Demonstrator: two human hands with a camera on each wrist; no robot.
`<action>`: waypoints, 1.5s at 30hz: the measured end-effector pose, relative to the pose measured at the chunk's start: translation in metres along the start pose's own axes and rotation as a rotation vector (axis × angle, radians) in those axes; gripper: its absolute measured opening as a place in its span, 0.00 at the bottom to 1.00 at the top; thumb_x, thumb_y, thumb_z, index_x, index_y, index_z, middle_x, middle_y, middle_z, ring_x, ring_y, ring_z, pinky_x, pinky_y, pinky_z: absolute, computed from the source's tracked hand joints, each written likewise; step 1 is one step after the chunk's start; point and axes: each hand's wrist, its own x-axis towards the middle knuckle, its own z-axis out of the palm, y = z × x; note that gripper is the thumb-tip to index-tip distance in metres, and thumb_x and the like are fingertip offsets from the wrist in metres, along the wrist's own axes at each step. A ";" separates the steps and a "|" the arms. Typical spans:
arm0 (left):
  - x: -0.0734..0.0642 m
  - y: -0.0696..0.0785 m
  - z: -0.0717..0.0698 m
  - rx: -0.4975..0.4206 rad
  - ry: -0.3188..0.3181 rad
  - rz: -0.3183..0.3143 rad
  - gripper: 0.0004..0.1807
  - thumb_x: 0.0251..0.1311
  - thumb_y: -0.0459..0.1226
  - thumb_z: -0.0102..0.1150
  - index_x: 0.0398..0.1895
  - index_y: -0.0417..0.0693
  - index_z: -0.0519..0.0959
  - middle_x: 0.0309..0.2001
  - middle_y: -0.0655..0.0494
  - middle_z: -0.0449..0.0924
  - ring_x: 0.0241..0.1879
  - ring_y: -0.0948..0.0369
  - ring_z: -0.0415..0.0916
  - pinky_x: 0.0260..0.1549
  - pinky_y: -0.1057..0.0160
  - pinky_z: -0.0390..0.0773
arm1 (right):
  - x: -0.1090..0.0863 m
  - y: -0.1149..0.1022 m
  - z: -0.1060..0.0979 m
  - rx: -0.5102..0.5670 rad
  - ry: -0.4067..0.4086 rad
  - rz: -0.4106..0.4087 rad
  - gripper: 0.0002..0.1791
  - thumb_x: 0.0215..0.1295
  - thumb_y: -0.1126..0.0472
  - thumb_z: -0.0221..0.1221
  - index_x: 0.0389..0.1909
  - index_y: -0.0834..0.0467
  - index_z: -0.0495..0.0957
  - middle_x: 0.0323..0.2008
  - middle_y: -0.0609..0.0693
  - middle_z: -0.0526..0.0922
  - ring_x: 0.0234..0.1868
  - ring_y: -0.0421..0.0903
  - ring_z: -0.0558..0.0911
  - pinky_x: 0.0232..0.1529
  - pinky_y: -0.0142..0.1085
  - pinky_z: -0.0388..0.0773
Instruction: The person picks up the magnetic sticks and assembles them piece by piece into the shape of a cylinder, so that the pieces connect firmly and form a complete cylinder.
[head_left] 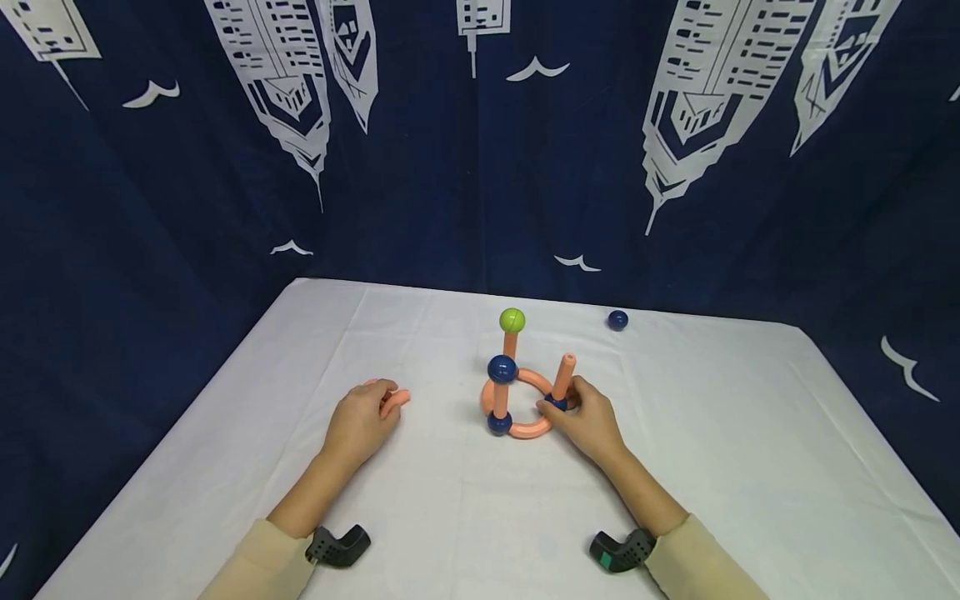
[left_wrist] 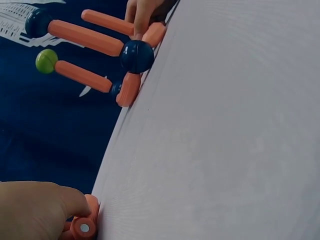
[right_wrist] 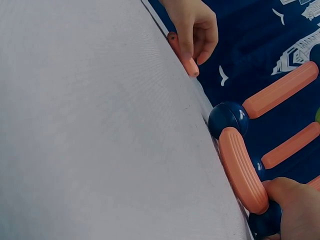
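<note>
A magnetic building-toy structure stands on the table: a ring of curved orange rods (head_left: pixel 531 429) joined by blue balls (head_left: pixel 499 423). Upright orange rods rise from it, one topped by a dark blue ball (head_left: pixel 502 368), another by a green ball (head_left: pixel 512 320), the third (head_left: pixel 564 377) bare at its top. My right hand (head_left: pixel 588 421) pinches the blue ball beneath that bare rod. Left of the structure, my left hand (head_left: pixel 363 422) grips short curved orange rods (head_left: pixel 396 402) low at the table; in the left wrist view a round rod end (left_wrist: pixel 84 228) shows, and the fingers hide the rest.
A loose dark blue ball (head_left: pixel 618 320) lies near the far edge of the white-covered table (head_left: pixel 465 517). Behind the table hangs a navy curtain (head_left: pixel 480 183) printed with white buildings and birds. Both wrists wear black camera bands (head_left: pixel 339 547).
</note>
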 end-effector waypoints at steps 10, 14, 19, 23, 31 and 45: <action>-0.002 0.005 0.001 0.009 0.004 -0.078 0.10 0.52 0.35 0.72 0.33 0.37 0.85 0.22 0.52 0.81 0.27 0.52 0.82 0.26 0.53 0.80 | 0.000 0.002 -0.001 -0.009 -0.003 0.002 0.19 0.53 0.56 0.72 0.39 0.62 0.77 0.29 0.51 0.78 0.31 0.46 0.74 0.34 0.39 0.72; -0.002 0.007 -0.001 -0.039 0.007 -0.126 0.14 0.53 0.35 0.71 0.41 0.36 0.84 0.29 0.49 0.83 0.22 0.58 0.77 0.22 0.57 0.77 | 0.000 0.003 -0.002 -0.012 -0.003 0.001 0.19 0.53 0.56 0.73 0.39 0.62 0.77 0.29 0.51 0.78 0.31 0.47 0.74 0.34 0.39 0.72; 0.000 0.010 -0.001 -0.140 0.010 -0.195 0.17 0.54 0.33 0.70 0.47 0.36 0.83 0.32 0.48 0.83 0.25 0.58 0.78 0.26 0.57 0.77 | -0.002 0.003 -0.003 -0.015 -0.004 0.010 0.20 0.53 0.55 0.72 0.40 0.63 0.77 0.30 0.52 0.78 0.32 0.47 0.75 0.35 0.39 0.72; 0.002 0.013 -0.001 -0.208 0.003 -0.240 0.17 0.54 0.33 0.70 0.48 0.38 0.83 0.33 0.48 0.84 0.27 0.58 0.79 0.28 0.58 0.78 | -0.004 0.004 -0.004 -0.014 -0.005 0.019 0.21 0.53 0.55 0.72 0.41 0.63 0.77 0.31 0.52 0.79 0.32 0.47 0.75 0.35 0.38 0.73; 0.014 0.019 -0.005 -0.283 -0.056 -0.307 0.13 0.52 0.33 0.70 0.43 0.41 0.85 0.32 0.50 0.83 0.28 0.59 0.81 0.26 0.62 0.79 | -0.003 0.003 -0.002 0.001 -0.003 0.011 0.20 0.53 0.56 0.72 0.40 0.63 0.77 0.31 0.52 0.78 0.32 0.47 0.75 0.35 0.38 0.73; 0.054 0.056 -0.007 -0.332 -0.182 -0.316 0.13 0.54 0.43 0.69 0.41 0.47 0.85 0.33 0.54 0.82 0.22 0.63 0.74 0.18 0.65 0.72 | -0.001 0.001 0.001 0.013 -0.002 0.032 0.19 0.52 0.57 0.73 0.39 0.62 0.77 0.30 0.52 0.78 0.32 0.47 0.75 0.35 0.38 0.72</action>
